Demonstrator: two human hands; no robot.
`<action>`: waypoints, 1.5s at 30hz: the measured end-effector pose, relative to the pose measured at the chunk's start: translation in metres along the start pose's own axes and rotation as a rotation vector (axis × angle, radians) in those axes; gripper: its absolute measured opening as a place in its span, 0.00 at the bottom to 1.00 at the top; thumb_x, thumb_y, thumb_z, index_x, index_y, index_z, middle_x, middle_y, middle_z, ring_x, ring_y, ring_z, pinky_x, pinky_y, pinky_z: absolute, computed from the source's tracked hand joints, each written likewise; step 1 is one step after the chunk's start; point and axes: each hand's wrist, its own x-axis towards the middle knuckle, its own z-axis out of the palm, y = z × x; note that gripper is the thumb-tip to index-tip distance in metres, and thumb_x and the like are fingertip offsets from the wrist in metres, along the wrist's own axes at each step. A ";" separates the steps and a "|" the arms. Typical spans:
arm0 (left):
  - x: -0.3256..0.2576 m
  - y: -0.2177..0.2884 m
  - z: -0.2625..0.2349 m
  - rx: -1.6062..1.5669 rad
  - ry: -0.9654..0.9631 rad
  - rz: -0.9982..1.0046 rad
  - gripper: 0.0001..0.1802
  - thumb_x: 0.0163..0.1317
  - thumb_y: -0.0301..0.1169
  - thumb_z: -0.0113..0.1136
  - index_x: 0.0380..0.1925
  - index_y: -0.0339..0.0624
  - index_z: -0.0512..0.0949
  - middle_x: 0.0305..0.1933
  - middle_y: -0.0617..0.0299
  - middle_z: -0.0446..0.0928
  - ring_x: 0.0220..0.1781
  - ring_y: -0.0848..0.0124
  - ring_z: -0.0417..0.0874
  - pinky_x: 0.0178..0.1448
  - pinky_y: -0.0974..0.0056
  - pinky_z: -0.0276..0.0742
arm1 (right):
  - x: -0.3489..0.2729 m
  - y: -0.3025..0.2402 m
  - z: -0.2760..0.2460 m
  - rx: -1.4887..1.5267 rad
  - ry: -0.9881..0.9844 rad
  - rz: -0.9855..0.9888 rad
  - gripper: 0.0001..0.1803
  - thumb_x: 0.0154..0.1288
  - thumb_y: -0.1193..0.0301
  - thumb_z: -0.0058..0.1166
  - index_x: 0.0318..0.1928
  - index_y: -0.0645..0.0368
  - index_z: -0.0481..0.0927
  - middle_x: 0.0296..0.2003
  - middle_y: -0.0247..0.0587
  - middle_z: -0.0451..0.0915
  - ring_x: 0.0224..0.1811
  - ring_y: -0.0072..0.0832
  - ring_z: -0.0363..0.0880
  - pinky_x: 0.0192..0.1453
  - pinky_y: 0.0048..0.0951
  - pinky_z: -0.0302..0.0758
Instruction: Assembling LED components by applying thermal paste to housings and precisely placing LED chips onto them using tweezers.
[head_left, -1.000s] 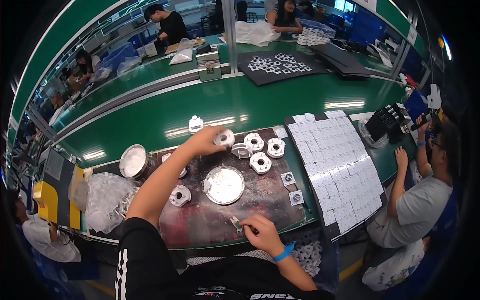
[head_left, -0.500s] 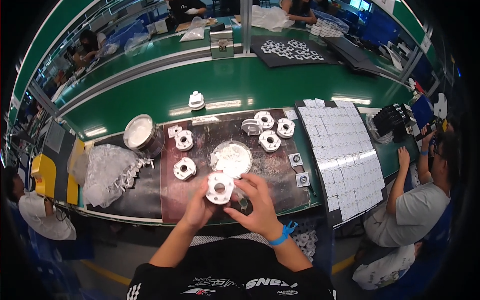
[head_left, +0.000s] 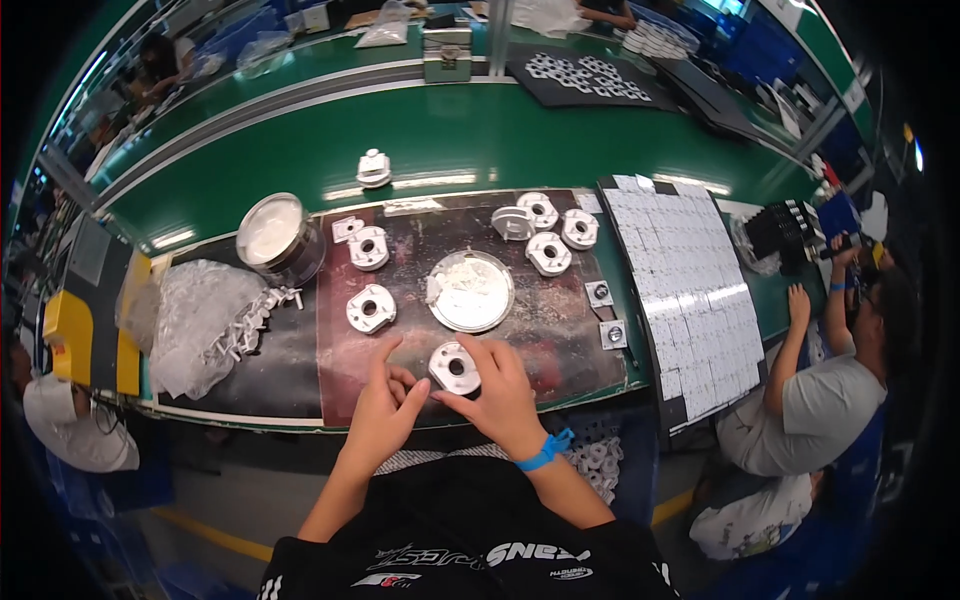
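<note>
A round white housing (head_left: 441, 362) with a central hole and one flat side is pinched between the thumb and fingers of my right hand (head_left: 503, 402), low over the front of the dark work mat. My left hand (head_left: 385, 408) is just left of it, index finger stretched out, thumb tip near the housing's edge. Beyond my hands lies a shallow round dish (head_left: 511, 300) with white paste or powder in it. Similar housings stand on the mat: one (head_left: 371, 308) to the left, another (head_left: 368, 248) farther back, and a cluster (head_left: 548, 254) at the right.
At left are an open tub (head_left: 306, 258) of white material, a clear plastic bag (head_left: 190, 320), small white pieces (head_left: 242, 330) and a yellow-black machine (head_left: 85, 340). A board of white panels (head_left: 690, 290) lies at right, near a seated person (head_left: 830, 400). A white part (head_left: 374, 170) stands behind.
The housing has moved down to the mat's front, now in my right hand. My left hand has let go and shifted slightly left. The head view has shifted a little.
</note>
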 end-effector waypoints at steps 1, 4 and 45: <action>0.000 -0.001 0.002 0.124 0.077 0.154 0.35 0.69 0.35 0.68 0.73 0.44 0.66 0.49 0.56 0.78 0.42 0.74 0.75 0.42 0.68 0.74 | 0.000 -0.001 0.004 -0.011 0.015 0.079 0.43 0.51 0.65 0.80 0.68 0.59 0.76 0.53 0.49 0.77 0.53 0.48 0.80 0.58 0.42 0.78; 0.007 -0.001 0.010 0.471 0.047 0.426 0.42 0.59 0.35 0.74 0.72 0.39 0.68 0.65 0.46 0.72 0.66 0.51 0.73 0.68 0.52 0.73 | -0.002 -0.002 0.009 0.144 -0.040 0.175 0.46 0.55 0.63 0.80 0.73 0.56 0.72 0.53 0.47 0.74 0.49 0.42 0.80 0.53 0.38 0.80; 0.043 0.016 0.000 0.604 0.108 0.778 0.21 0.49 0.35 0.82 0.43 0.45 0.85 0.46 0.59 0.83 0.49 0.56 0.83 0.53 0.55 0.78 | 0.007 0.015 -0.024 0.293 -0.029 0.175 0.22 0.61 0.79 0.68 0.57 0.59 0.83 0.46 0.37 0.81 0.40 0.22 0.78 0.37 0.23 0.70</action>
